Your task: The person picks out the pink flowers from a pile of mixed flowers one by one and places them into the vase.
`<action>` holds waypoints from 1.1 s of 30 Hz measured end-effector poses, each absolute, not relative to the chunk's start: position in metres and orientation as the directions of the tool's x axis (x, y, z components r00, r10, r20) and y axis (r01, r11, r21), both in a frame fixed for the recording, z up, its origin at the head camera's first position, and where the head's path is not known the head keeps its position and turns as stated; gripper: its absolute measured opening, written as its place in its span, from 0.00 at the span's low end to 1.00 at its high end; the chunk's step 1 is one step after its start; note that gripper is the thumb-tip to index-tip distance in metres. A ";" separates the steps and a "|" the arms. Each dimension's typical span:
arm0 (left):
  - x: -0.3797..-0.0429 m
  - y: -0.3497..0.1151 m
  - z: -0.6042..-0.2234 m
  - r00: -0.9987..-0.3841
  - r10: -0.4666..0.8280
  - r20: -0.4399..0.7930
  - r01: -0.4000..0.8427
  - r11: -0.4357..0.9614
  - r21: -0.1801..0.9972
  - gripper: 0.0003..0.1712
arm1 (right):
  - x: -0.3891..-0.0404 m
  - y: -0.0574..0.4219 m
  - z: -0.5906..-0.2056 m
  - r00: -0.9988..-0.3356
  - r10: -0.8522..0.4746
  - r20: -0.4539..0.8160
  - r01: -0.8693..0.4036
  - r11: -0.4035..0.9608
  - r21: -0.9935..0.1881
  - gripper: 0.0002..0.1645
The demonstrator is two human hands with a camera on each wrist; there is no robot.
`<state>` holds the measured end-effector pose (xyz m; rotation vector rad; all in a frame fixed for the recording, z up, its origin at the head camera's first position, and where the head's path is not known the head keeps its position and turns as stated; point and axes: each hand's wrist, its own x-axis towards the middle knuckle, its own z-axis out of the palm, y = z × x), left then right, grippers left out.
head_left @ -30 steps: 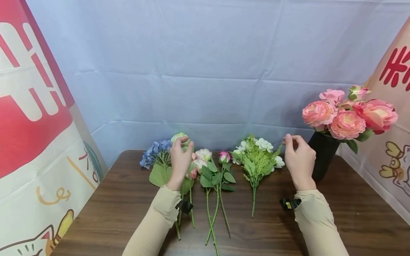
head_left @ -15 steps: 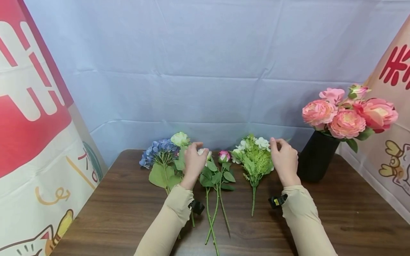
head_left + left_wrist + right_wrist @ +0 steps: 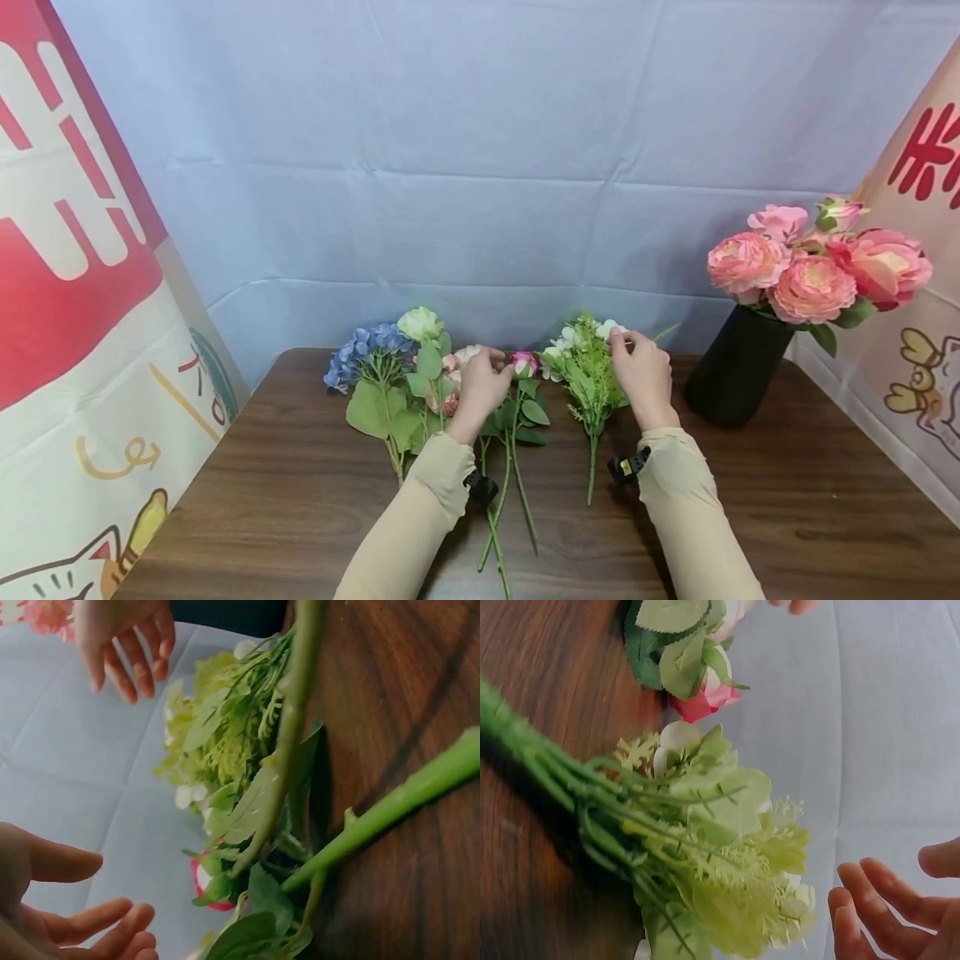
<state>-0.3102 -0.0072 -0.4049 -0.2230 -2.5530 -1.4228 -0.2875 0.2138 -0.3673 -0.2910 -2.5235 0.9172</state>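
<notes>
My left hand [image 3: 483, 393] hovers over stems with pale pink blooms [image 3: 452, 363] and partly hides them. Its thumb and fingers stand apart with nothing between them in the left wrist view. Just right of it lies a pink rosebud [image 3: 524, 364] on a leafy stem. My right hand [image 3: 645, 375] is at the right side of a bunch of white flowers with green foliage [image 3: 588, 383]. In the right wrist view its loosely bent fingers [image 3: 881, 896] are apart from the bunch and hold nothing.
Blue hydrangea [image 3: 375, 354] and a pale green-white flower [image 3: 420, 323] lie at the left. A black vase [image 3: 738, 367] holding several pink flowers [image 3: 813, 287] stands at the back right of the wooden table [image 3: 262, 500]. A pale cloth [image 3: 480, 167] hangs behind.
My left hand has moved right, from over the hydrangea and green-white flower to the pale pink blooms. My right hand has moved left, from near the vase to the white bunch.
</notes>
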 end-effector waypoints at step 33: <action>-0.312 -0.004 -0.423 -0.942 0.330 0.055 0.253 0.595 0.763 0.12 | -0.281 0.197 -0.354 -0.926 0.285 0.248 0.063 0.763 -0.643 0.37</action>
